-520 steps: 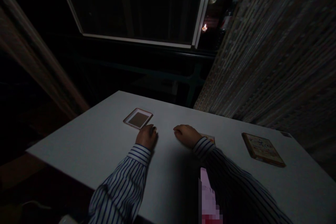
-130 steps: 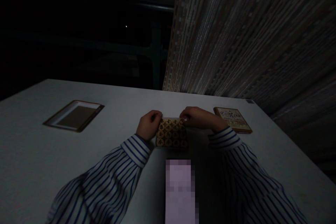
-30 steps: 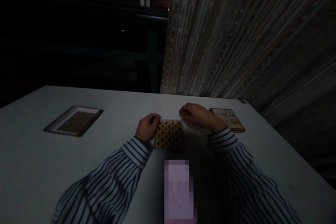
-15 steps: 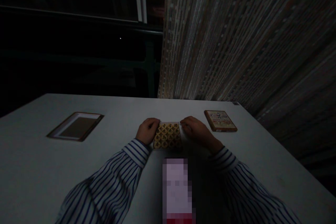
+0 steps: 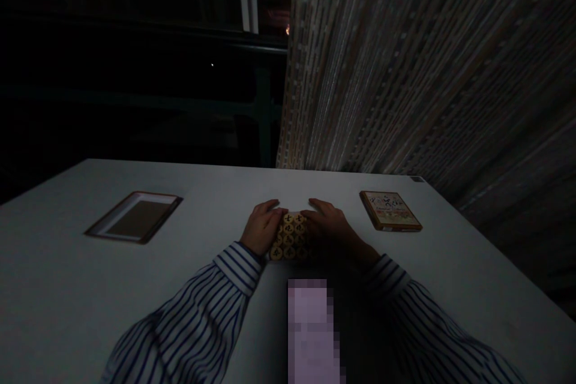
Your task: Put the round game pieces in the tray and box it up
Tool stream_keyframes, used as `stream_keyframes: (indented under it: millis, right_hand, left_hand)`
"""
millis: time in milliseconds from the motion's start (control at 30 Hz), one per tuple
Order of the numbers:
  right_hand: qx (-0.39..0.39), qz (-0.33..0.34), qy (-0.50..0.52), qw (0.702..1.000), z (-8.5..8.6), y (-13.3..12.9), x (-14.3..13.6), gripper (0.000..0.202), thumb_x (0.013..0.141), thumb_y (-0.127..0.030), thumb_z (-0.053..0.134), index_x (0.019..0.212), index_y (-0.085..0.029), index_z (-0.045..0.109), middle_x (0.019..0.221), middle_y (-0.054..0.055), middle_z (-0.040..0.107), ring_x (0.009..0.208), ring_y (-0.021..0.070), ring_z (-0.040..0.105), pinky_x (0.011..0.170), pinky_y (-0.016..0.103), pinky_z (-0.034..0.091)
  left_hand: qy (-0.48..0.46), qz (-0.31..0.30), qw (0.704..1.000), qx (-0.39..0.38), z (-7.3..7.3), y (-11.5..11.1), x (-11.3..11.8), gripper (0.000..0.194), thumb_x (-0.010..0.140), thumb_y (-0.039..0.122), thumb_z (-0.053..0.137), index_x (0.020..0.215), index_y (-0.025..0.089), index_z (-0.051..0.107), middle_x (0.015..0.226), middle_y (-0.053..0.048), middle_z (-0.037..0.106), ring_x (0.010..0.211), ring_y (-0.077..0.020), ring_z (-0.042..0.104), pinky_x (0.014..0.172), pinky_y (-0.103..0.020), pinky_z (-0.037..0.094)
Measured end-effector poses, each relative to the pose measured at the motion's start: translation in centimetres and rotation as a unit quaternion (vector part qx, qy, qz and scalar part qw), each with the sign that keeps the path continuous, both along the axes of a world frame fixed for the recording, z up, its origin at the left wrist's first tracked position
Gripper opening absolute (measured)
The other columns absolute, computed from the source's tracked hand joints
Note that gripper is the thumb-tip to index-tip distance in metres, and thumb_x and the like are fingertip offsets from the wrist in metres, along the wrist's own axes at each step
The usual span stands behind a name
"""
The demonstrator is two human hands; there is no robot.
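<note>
A block of round, yellowish chess pieces with dark characters lies in rows on the white table, straight in front of me. My left hand rests at its left side, the thumb over the upper left pieces and the fingers reaching past the far edge. On the right side, my right hand has its fingers stretched forward and apart, with the thumb near the upper right pieces. Both hands partly cover the outer pieces. Neither hand lifts anything; the fingers are apart.
An open shallow box part lies at the left of the white table. A closed, printed flat box is at the right. Behind the table hangs a string curtain. A blurred pinkish patch shows at the bottom centre.
The view has shifted slightly. My fingers, earlier near the far corners of the pieces, now stretch out beyond them, and both hands have come closer together, covering more of the outer pieces.
</note>
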State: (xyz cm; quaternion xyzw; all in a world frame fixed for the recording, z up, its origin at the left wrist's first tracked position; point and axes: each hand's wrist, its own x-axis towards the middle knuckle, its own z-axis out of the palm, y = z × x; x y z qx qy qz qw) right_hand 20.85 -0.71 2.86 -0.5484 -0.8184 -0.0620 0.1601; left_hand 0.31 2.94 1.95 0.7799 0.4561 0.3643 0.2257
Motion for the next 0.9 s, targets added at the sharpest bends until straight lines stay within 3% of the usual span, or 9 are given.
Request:
stream_keyframes:
  millis: [533,900]
  right_hand:
    - [-0.021,0.002,-0.015,1.000,-0.53,0.62,0.18,0.032,0.085,-0.031,0.045,0.115,-0.027,0.055,0.131,0.013,0.041,0.118,0.0268,0.039,0.086,0.045,0.038]
    - [-0.039,-0.001,-0.008,0.999,0.29,0.16,-0.15,0.032,0.086,-0.029,0.043,0.116,-0.025,0.055,0.131,0.015,0.041,0.117,0.0280,0.040,0.087,0.046,0.037]
  left_hand:
    - [0.010,-0.002,1.000,0.016,-0.38,0.21,0.00,0.040,0.088,0.035,0.030,0.097,0.020,0.066,0.118,-0.006,0.055,0.113,-0.0186,0.042,0.101,-0.037,0.031]
    - [0.011,-0.001,1.000,0.012,-0.19,0.08,-0.03,0.040,0.087,0.035,0.031,0.096,0.018,0.066,0.117,-0.006,0.056,0.113,-0.0190,0.043,0.100,-0.038,0.032]
